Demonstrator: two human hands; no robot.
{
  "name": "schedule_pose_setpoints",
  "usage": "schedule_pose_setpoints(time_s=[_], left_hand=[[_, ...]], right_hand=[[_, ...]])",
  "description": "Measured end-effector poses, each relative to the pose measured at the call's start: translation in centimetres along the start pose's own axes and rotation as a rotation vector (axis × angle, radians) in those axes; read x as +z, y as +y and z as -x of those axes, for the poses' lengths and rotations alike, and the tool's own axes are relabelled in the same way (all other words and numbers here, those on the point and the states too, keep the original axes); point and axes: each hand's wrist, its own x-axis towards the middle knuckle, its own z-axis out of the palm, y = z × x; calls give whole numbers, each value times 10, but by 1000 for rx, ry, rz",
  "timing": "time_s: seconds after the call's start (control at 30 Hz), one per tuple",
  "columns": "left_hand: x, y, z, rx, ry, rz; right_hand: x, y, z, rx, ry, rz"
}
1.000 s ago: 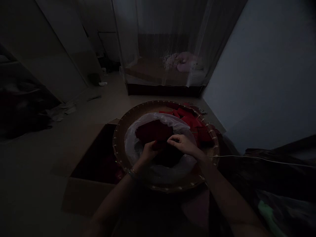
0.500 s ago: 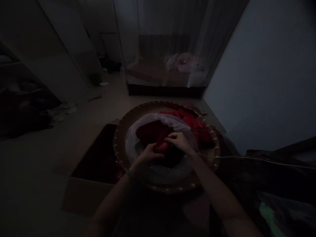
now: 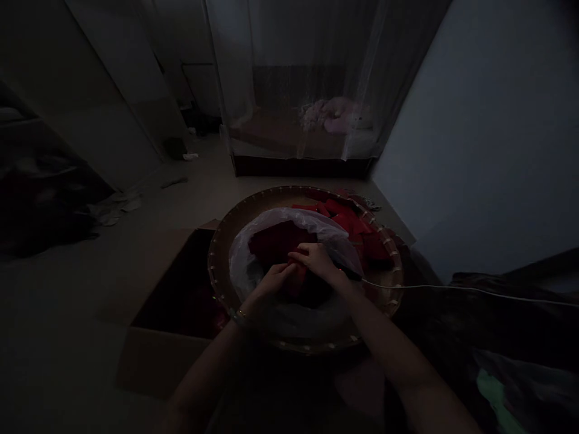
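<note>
In dim light a round woven tray lies in front of me. On it sits a clear plastic bag filled with red pieces. My left hand and my right hand meet over the bag's opening, and both pinch a small red piece between their fingers. Several more red pieces lie loose on the tray's far right side.
An open cardboard box stands on the floor left of the tray. A thin white cable runs off to the right. A netted bed frame stands at the back. Dark cloth lies at my right.
My right hand has moved left and closer to my left hand. Both now close together on the small red piece over the bag.
</note>
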Motion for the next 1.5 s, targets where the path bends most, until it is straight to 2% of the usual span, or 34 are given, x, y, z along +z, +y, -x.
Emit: schedule_pose_setpoints(time_s=[0.1, 0.33, 0.47, 0.57, 0.7, 0.77, 0.83, 0.93, 1.23, 1.33, 1.5], left_hand=[[-1, -1, -1, 9, 22, -3], [0, -3, -1, 5, -12, 23], [-3, -5, -1, -10, -17, -45], [-4, -5, 0, -3, -8, -12], [-1, -2, 3, 41, 47, 42], [0, -1, 4, 63, 62, 56], [0, 0, 5, 69, 46, 48], [0, -1, 4, 70, 20, -6], [-1, -3, -1, 127, 81, -76], [-2, -2, 0, 125, 68, -70], [-12, 1, 4, 105, 115, 0]], right_hand=[[3, 3, 1, -15, 33, -43], [4, 5, 2, -33, 44, -91], [8, 7, 0, 2, 34, -96], [6, 10, -1, 32, 25, -131], [-7, 13, 3, 6, 161, -232], [-14, 14, 7, -51, 180, -204], [-20, 14, 12, -99, 146, -153], [-22, 14, 16, -106, 132, -93], [0, 1, 22, -272, 215, 212], [3, 4, 20, -209, 233, 84], [-2, 16, 15, 72, 124, -401]])
